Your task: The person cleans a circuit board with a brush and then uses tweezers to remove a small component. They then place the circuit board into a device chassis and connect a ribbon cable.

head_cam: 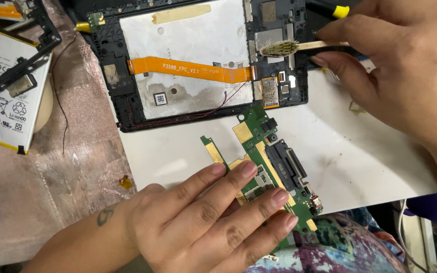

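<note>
From the head view, the risk lies in the bristles: a hard stroke could snag the orange ribbon cable (190,69) or small parts in the opened tablet frame (203,60). The right hand (405,76) pinches a worn brush (287,47), fingers closed on its handle. The left hand (203,217) lies flat, fingers spread, pressing the green circuit board (266,156) onto the white surface (360,151).
</note>
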